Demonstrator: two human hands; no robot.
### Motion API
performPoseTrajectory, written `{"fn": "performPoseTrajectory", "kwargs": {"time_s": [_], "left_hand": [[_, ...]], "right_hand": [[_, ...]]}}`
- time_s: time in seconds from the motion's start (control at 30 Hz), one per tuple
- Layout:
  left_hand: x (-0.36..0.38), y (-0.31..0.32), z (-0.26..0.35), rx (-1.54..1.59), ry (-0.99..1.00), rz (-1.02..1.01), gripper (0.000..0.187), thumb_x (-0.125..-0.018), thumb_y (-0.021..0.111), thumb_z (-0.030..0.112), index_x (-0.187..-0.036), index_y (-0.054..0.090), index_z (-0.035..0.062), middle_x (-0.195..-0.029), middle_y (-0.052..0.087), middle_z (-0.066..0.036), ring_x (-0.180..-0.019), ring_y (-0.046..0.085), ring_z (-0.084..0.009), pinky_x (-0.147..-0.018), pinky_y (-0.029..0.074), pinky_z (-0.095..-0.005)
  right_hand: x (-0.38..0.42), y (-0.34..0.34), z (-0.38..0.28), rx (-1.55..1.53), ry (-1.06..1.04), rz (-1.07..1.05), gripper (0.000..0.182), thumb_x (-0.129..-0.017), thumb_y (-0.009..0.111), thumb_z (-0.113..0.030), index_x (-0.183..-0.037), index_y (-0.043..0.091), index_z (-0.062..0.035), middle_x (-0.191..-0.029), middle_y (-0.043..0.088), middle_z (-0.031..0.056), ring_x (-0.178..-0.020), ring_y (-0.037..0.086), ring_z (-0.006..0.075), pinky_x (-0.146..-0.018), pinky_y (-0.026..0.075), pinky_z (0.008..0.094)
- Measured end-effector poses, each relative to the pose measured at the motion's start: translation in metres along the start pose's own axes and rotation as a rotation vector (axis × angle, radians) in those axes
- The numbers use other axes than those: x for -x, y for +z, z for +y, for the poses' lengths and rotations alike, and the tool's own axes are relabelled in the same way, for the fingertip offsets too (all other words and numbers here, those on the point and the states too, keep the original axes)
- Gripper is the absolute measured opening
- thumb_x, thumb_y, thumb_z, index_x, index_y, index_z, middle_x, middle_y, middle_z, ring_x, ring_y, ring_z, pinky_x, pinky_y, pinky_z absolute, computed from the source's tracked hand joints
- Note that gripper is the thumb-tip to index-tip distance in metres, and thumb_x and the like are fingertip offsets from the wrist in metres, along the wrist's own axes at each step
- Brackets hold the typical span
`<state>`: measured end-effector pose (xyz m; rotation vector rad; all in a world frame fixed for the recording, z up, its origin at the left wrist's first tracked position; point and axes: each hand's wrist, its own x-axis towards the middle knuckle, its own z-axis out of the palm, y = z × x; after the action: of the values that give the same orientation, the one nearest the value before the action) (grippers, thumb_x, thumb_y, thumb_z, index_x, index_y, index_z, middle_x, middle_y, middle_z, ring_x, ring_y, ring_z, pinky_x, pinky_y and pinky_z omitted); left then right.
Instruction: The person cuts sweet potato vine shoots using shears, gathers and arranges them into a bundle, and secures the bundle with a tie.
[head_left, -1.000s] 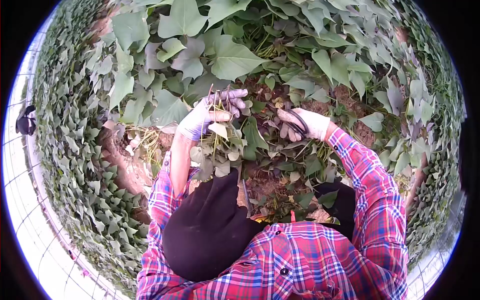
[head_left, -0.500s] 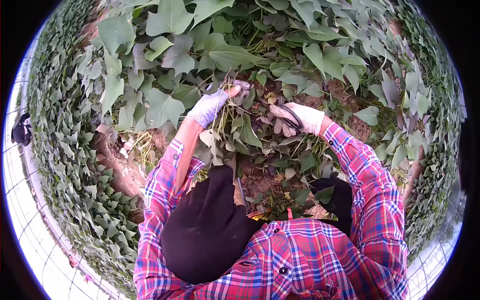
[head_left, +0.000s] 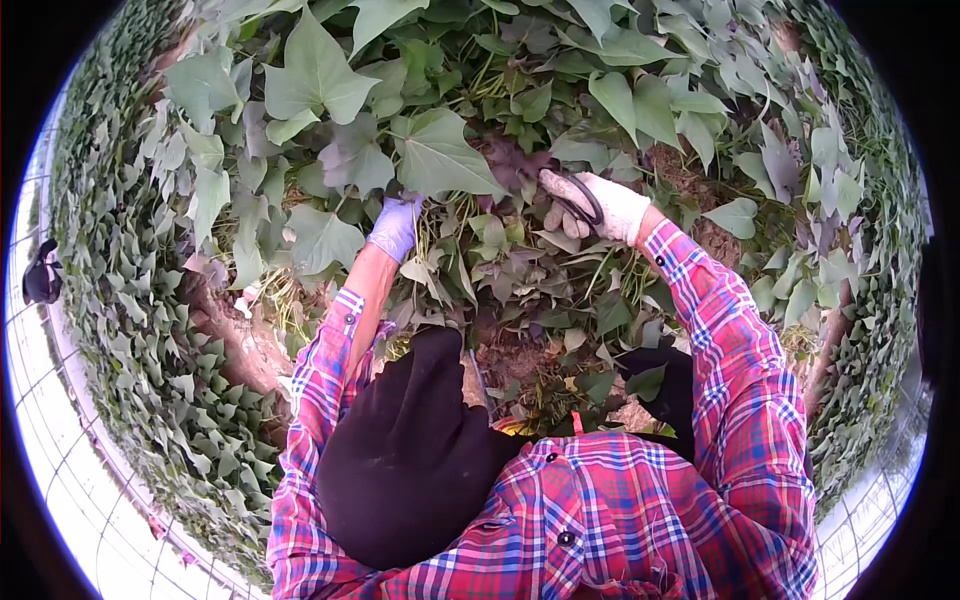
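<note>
I see the left hand [head_left: 394, 226], in a pale lilac glove, pushed in among the green heart-shaped vine leaves [head_left: 440, 152]; its fingers are buried under the foliage, so I can't tell if they're apart or together, or whether they grip anything. Thin yellow-green leaf stems [head_left: 432, 238] run just beside that glove, w/ small leaves hanging below it.

The right hand [head_left: 600, 205], in a white fabric glove, has its fingers curled tight round the black-handled scissors [head_left: 578, 197]. The dark handle loop shows across the glove; the blades point up-left into the purple-tinged leaves [head_left: 515, 160] and I can't make out if they're open. The 2 hands are near each other but apart, w/ leaves between them.

Below, the sleeves of the red-blue plaid shirt [head_left: 720, 370] frame 2 knees in black trousers [head_left: 415, 450]. Bare brown soil [head_left: 510, 355] shows between the knees, under the stems. Far left, white wire mesh fencing [head_left: 70, 500] edges the bed, w/ a small dark object [head_left: 40, 275] near it, too small to id.
</note>
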<state>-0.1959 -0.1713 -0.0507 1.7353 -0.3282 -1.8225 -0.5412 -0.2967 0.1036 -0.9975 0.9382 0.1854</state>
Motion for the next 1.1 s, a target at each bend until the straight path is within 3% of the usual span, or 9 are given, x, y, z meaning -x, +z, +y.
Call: {"fn": "performPoseTrajectory", "kwargs": {"time_s": [0.1, 0.17, 0.37, 0.53, 0.63, 0.73, 0.9, 1.03, 1.1], "left_hand": [[0.023, 0.048, 0.005, -0.297, 0.287, 0.314, 0.058, -0.087, 0.058, 0.046, -0.121, 0.056, -0.0011, -0.122, 0.058, -0.013, -0.108, 0.055, -0.0228, -0.095, 0.039, -0.0303], [0.039, 0.059, 0.038, -0.499, 0.018, 0.316, 0.080, -0.082, 0.060, 0.059, -0.132, 0.046, -0.0022, -0.133, 0.051, -0.014, -0.118, 0.050, -0.0218, -0.099, 0.036, -0.0292], [-0.023, 0.057, 0.015, -0.641, 0.505, 0.251, 0.058, -0.083, 0.067, 0.030, -0.127, 0.047, -0.0023, -0.127, 0.054, -0.017, -0.112, 0.053, -0.0289, -0.096, 0.041, -0.0347], [-0.035, 0.071, 0.021, -0.570, 0.413, 0.178, 0.047, -0.086, 0.062, 0.029, -0.122, 0.054, -0.0011, -0.116, 0.061, -0.013, -0.104, 0.057, -0.0238, -0.091, 0.043, -0.0325], [-0.023, 0.082, 0.039, -0.352, 0.259, 0.002, 0.046, -0.092, 0.053, 0.030, -0.126, 0.052, -0.0007, -0.116, 0.062, -0.012, -0.105, 0.057, -0.0209, -0.092, 0.043, -0.0310], [-0.005, 0.103, 0.054, -0.417, 0.254, -0.059, 0.029, -0.093, 0.046, 0.013, -0.113, 0.061, -0.0015, -0.107, 0.065, -0.011, -0.096, 0.061, -0.0181, -0.085, 0.047, -0.0285], [-0.006, 0.110, 0.060, -0.466, 0.281, -0.087, 0.030, -0.092, 0.048, 0.018, -0.111, 0.062, -0.0009, -0.106, 0.065, -0.010, -0.095, 0.061, -0.0181, -0.085, 0.046, -0.0286], [-0.011, 0.112, 0.061, -0.474, 0.289, -0.100, 0.031, -0.091, 0.050, 0.022, -0.109, 0.064, -0.0005, -0.105, 0.066, -0.010, -0.095, 0.060, -0.0180, -0.086, 0.046, -0.0288], [-0.012, 0.113, 0.063, -0.482, 0.292, -0.105, 0.032, -0.090, 0.052, 0.024, -0.108, 0.064, -0.0002, -0.104, 0.066, -0.009, -0.095, 0.060, -0.0180, -0.086, 0.045, -0.0289]], "right_hand": [[-0.004, 0.003, 0.009, 0.280, 0.083, -0.035, 0.051, -0.089, 0.057, -0.050, -0.098, 0.062, 0.0006, -0.061, 0.058, 0.0033, -0.041, 0.046, 0.0061, -0.039, 0.035, 0.0209], [-0.014, 0.004, 0.014, 0.370, 0.120, -0.087, 0.048, -0.088, 0.059, -0.049, -0.099, 0.061, -0.0015, -0.063, 0.060, 0.0040, -0.041, 0.047, 0.0062, -0.038, 0.034, 0.0211], [-0.027, 0.004, 0.021, 0.051, 0.028, -0.006, 0.056, -0.087, 0.057, -0.053, -0.090, 0.061, 0.0025, -0.065, 0.061, 0.0077, -0.043, 0.050, 0.0081, -0.041, 0.040, 0.0211], [-0.026, 0.011, 0.005, 0.193, -0.005, 0.011, 0.069, -0.087, 0.047, -0.063, -0.074, 0.065, 0.0025, -0.057, 0.059, 0.0067, -0.046, 0.051, 0.0090, -0.047, 0.041, 0.0231], [-0.029, 0.005, 0.006, 0.247, -0.027, -0.007, 0.072, -0.087, 0.044, -0.065, -0.076, 0.064, 0.0033, -0.057, 0.059, 0.0076, -0.047, 0.051, 0.0105, -0.048, 0.041, 0.0247], [-0.035, 0.004, 0.005, 0.305, -0.027, -0.039, 0.073, -0.088, 0.043, -0.065, -0.077, 0.064, 0.0033, -0.057, 0.059, 0.0081, -0.047, 0.051, 0.0115, -0.049, 0.042, 0.0256], [-0.050, 0.003, 0.006, 0.487, -0.097, -0.028, 0.079, -0.086, 0.037, -0.071, -0.080, 0.066, 0.0023, -0.057, 0.058, 0.0067, -0.049, 0.052, 0.0121, -0.053, 0.042, 0.0256], [-0.042, 0.013, 0.009, 0.308, 0.006, 0.010, 0.082, -0.084, 0.035, -0.075, -0.077, 0.064, 0.0013, -0.060, 0.057, 0.0058, -0.051, 0.051, 0.0117, -0.052, 0.041, 0.0247], [-0.039, 0.017, 0.010, 0.065, -0.010, 0.010, 0.074, -0.086, 0.044, -0.067, -0.096, 0.064, 0.0036, -0.069, 0.063, 0.0092, -0.056, 0.054, 0.0147, -0.054, 0.043, 0.0267]]}}
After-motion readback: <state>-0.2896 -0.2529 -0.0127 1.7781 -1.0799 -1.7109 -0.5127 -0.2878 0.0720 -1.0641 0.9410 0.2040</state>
